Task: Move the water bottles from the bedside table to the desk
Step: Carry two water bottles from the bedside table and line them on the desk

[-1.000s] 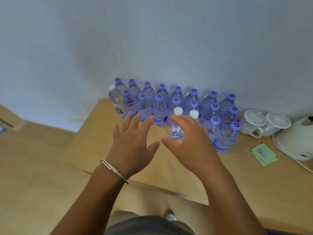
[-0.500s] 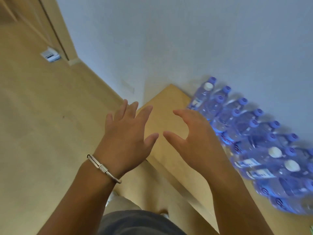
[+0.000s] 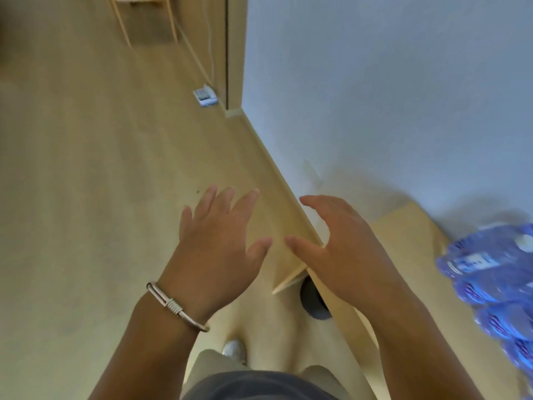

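Observation:
Several clear water bottles (image 3: 496,281) with blue labels and caps stand blurred at the right edge, on the light wooden desk (image 3: 409,235) against the wall. My left hand (image 3: 219,241), with a metal bracelet on the wrist, hangs over the floor with fingers spread and holds nothing. My right hand (image 3: 343,249) hovers over the desk's left corner, fingers loosely bent and empty. Both hands are well left of the bottles. No bedside table is in view.
Pale wooden floor (image 3: 86,197) fills the left. A white power strip (image 3: 205,96) with a cable lies by the wall corner far ahead. A wooden furniture piece (image 3: 144,21) stands at the top. A dark round object (image 3: 313,303) lies under the desk edge.
The view has swung left, away from the bottles, which slid to the right edge. Both empty hands moved off the bottles and now hang over the desk corner and floor.

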